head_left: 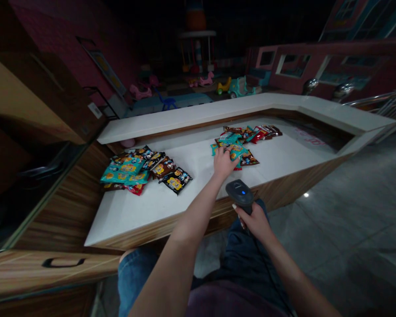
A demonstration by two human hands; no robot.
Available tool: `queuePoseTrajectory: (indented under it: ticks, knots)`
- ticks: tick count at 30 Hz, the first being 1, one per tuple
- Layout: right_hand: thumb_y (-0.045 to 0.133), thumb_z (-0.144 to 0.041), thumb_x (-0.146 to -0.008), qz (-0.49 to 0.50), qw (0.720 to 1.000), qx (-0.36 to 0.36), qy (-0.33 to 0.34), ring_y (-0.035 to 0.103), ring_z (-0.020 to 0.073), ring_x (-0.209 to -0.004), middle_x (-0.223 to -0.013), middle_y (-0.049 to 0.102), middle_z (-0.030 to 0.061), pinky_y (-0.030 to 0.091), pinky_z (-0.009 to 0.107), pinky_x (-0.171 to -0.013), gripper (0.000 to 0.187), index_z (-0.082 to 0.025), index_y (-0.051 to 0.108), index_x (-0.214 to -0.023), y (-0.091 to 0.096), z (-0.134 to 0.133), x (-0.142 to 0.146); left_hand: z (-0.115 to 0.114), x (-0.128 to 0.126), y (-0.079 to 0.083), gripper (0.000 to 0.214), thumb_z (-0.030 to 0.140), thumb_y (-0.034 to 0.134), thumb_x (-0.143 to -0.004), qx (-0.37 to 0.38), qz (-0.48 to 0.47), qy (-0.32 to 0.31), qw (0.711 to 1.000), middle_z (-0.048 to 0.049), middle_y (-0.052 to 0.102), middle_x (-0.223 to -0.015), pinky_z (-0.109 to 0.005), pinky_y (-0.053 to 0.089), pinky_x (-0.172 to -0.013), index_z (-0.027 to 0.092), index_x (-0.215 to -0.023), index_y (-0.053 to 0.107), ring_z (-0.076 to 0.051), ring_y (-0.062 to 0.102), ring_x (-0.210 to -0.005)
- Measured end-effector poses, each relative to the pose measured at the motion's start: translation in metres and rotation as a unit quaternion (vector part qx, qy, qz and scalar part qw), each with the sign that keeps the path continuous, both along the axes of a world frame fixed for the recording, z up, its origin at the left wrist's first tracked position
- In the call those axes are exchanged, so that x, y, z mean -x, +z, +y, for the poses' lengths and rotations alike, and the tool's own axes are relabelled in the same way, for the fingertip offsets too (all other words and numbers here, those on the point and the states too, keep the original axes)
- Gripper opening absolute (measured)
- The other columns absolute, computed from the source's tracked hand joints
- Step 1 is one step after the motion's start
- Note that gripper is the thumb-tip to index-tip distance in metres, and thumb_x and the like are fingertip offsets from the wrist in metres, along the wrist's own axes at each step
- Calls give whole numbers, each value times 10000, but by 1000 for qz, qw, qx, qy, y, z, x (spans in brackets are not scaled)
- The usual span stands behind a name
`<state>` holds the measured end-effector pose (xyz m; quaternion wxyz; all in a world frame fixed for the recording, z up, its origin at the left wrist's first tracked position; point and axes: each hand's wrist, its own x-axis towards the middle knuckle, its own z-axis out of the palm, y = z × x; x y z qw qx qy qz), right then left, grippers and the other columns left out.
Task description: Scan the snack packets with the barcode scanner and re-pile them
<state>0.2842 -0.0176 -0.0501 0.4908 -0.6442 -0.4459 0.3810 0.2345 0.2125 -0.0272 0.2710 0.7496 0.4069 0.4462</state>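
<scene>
My left hand (224, 163) reaches across to the right-hand pile, its fingers and thumb curved over a teal snack packet (238, 151). The fingertips are partly lost among the packets. Around it lie more teal, brown and red snack packets (262, 133). In my right hand (255, 220) is a dark barcode scanner (239, 192) with a blue light on top, held by its handle just off the counter's front edge. A second heap of teal snack packets (125, 169) sits on the left, with a black snack packet (177, 179) at its near right side.
Both piles lie on a white counter (145, 215) with a raised ledge (191, 109) behind it. A wooden cabinet with a drawer handle (63, 263) and a cardboard box (49, 97) stand at the left. The scanner's cable (267, 268) hangs down past my legs.
</scene>
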Motion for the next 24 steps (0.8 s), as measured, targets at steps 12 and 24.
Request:
queuePoseTrajectory:
  ticks: [12, 24]
  knots:
    - [723, -567, -791, 36, 999, 3, 31, 528, 155, -360, -442, 550, -43, 420, 262, -411, 362, -237, 580, -754, -1, 6, 23, -65, 126, -37, 419, 487, 824, -790, 332, -456, 37, 825, -36, 726, -1083, -357, 598, -873, 248, -1091, 657, -208, 702, -996]
    - [719, -521, -771, 31, 997, 0, 67, 532, 160, -362, -445, 538, -57, 414, 256, -407, 323, -231, 581, -813, 15, 8, 38, -68, 135, -47, 340, 365, 846, -749, 338, -523, 36, 782, -14, 718, -996, -344, 614, -840, 235, -982, 636, -165, 706, -870]
